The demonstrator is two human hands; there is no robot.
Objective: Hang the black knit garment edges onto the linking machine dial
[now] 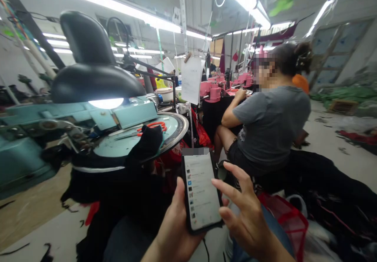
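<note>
In front of the round turquoise plate (107, 148) and to its right, the left hand (176, 226) is curled around a phone (203, 191). The right hand (247, 211), fingers spread, is at the phone's right edge, contact unclear. Orange-handled scissors (158, 125) lie on the plate.

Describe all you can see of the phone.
The phone has a black rim, perhaps a case, and a lit, pale screen listing rows with small square icons down its left; the text is unreadably small, the top pixelated. The left hand holds it slightly tilted, screen toward the camera; spread fingers of the right hand overlap its right edge, contact unclear.
</note>
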